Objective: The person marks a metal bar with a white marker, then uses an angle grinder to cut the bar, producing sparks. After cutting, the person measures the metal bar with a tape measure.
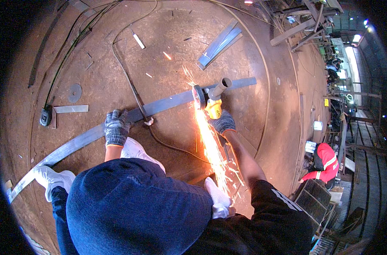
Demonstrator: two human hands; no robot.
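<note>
A long flat steel bar (168, 103) lies slantwise across the brown metal surface. My left hand (116, 128), in a grey knitted glove, presses on the bar and grips it left of the middle. My right hand (223, 122), also gloved, is wrapped round the body of a yellow angle grinder (214, 109). The grinder's disc meets the bar right of the middle, its side handle pointing up and right. Bright sparks (210, 142) stream from the disc toward the lower edge. The exact contact point is hidden by the disc and glare.
A cable (124, 63) crosses the bar. Short metal strips (221, 42) lie beyond it. At left are a tape measure (46, 116), a try square (71, 109) and a loose disc (75, 92). White footwear (216, 193) is near the sparks. A person in red (327, 163) crouches far right.
</note>
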